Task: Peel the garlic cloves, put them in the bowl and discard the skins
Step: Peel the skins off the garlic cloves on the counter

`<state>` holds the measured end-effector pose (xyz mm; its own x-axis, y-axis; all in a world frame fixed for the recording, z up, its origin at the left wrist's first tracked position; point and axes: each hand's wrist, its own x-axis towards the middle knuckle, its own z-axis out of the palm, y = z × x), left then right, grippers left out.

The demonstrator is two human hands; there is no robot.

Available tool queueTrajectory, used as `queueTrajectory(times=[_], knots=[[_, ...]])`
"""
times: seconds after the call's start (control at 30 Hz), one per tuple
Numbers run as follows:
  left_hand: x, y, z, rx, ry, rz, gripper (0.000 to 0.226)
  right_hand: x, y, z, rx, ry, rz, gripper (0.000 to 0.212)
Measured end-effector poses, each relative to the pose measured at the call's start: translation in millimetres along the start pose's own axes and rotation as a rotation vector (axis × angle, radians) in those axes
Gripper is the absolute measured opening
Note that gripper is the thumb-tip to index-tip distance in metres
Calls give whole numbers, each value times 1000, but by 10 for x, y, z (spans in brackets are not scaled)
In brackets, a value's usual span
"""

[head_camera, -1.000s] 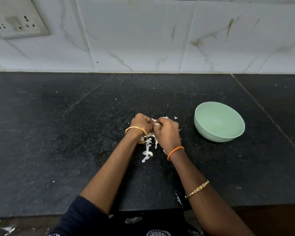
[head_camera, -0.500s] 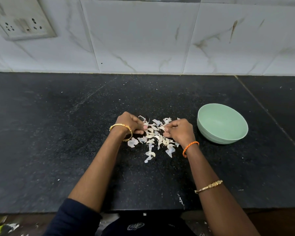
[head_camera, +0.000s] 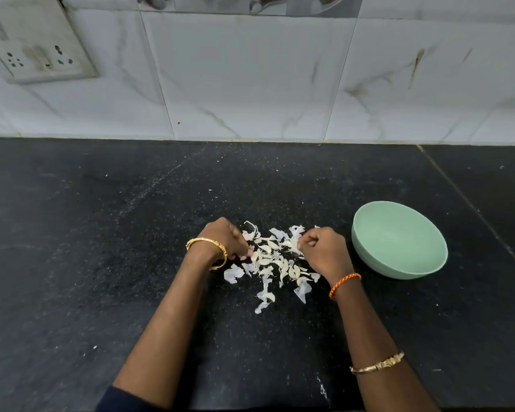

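A heap of white garlic cloves and papery skins (head_camera: 272, 261) lies on the black counter (head_camera: 101, 263), in the middle. My left hand (head_camera: 225, 240) sits at the heap's left edge with its fingers curled down onto the pieces; whether it holds one is hidden. My right hand (head_camera: 324, 252) is at the heap's right edge, with its thumb and fingers pinching a white piece of garlic skin. Just right of that hand stands a pale green bowl (head_camera: 399, 242), and I see nothing inside it.
A white marble-tiled wall (head_camera: 250, 84) backs the counter, with a switch and socket plate (head_camera: 39, 52) at upper left. Small white flecks dot the counter. A seam (head_camera: 473, 215) crosses the counter right of the bowl. The counter's front edge runs along the bottom.
My hands were pressed together over the heap one second ago; they have moved apart to its left and right edges, uncovering the cloves and skins. The view has tilted up slightly.
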<state>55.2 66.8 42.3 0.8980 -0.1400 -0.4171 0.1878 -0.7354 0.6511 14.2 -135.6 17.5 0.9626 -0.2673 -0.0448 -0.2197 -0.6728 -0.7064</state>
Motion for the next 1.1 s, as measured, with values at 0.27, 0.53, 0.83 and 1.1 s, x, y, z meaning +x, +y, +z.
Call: queueTrajectory(times=[0.27, 0.53, 0.83, 1.1], knots=[[155, 143, 39, 25, 124, -46, 25, 102, -300, 107, -98, -138, -208, 10], [147, 143, 102, -69, 125, 14, 24, 91, -287, 194, -136, -184, -120, 13], [95, 191, 241, -63, 308, 252, 12, 127, 21, -114, 276, 95, 178, 11], [197, 233, 523, 196, 234, 423, 21, 104, -161, 154, -158, -78, 23, 16]])
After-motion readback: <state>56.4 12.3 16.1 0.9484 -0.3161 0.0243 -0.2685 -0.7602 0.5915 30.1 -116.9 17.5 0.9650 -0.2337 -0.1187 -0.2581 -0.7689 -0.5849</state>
